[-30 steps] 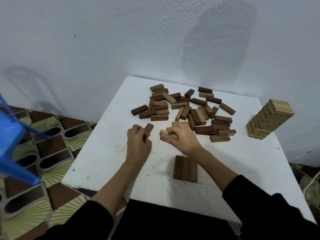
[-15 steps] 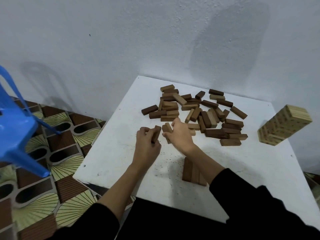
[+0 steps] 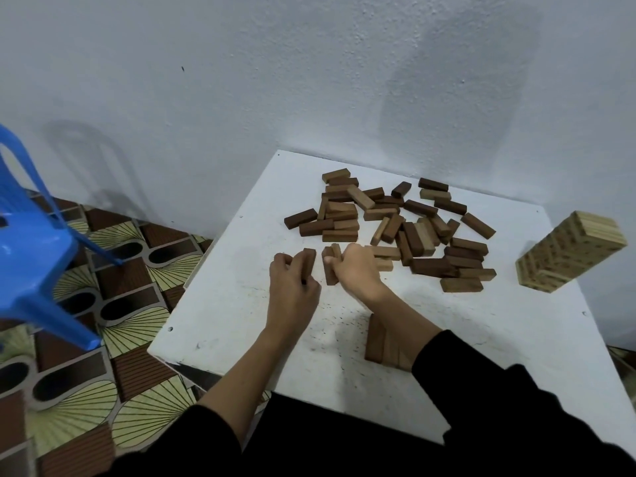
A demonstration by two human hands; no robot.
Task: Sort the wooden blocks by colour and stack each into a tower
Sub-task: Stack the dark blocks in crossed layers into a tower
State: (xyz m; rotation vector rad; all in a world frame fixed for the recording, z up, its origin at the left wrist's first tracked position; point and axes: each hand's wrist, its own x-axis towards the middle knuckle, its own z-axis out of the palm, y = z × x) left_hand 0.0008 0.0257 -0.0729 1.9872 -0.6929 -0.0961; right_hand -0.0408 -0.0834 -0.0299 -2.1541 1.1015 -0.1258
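Setting: you are sitting in a plain domestic room, most likely a home. Evidence: you are facing a bare, rough-textured white wall (image 3: 241, 80); a small white table (image 3: 499, 339), scuffed and speckled, is standing pushed into the corner; a blue plastic chair (image 3: 31, 246) is standing at your left; patterned floor tiles (image 3: 113, 339) in brown, black and yellow-green fan shapes are covering the ground. Loose wooden blocks (image 3: 395, 225) are lying on the tabletop, suggesting leisure, not a workplace.
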